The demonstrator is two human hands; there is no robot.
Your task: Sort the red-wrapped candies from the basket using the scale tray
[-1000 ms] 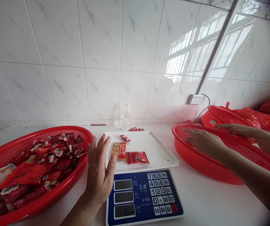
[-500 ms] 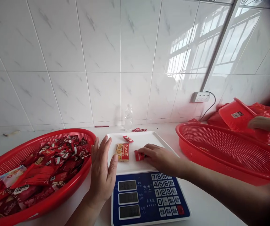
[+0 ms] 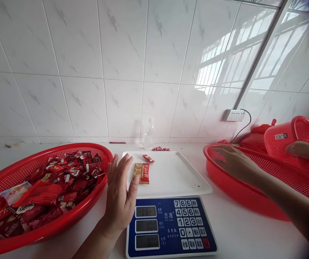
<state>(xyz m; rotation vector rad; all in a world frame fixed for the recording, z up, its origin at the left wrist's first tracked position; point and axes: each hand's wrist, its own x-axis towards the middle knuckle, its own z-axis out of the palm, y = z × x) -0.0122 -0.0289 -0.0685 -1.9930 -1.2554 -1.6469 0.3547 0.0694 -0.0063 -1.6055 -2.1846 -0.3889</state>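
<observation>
My left hand point(image 3: 122, 189) is upright with its fingers stretched, between the rim of a full red basket point(image 3: 104, 187) and the scale's white weighing tray point(image 3: 170, 176). It holds nothing. On the tray lie a red-and-cream snack packet point(image 3: 141, 173), just beyond my left thumb, and a small red wrapped piece point(image 3: 148, 158). My right hand point(image 3: 231, 158) reaches over the near rim of another red basket point(image 3: 230, 190). Its fingers point down to the left inside the rim. Their tips are blurred, and I cannot make out anything in them.
Many red snack packets point(image 3: 70, 172) fill the left basket. The scale's blue keypad panel point(image 3: 167, 228) faces me. Behind the tray stands a clear plastic bottle point(image 3: 149, 135). At the right, another person's hand point(image 3: 298, 148) is at a smaller red basket point(image 3: 281, 144). A socket strip point(image 3: 234, 115) sits against the wall.
My right hand has left the tray and moved right to the basket; the red packet it was touching is gone from the tray. The smaller basket at right has tilted and shifted. My left hand stays.
</observation>
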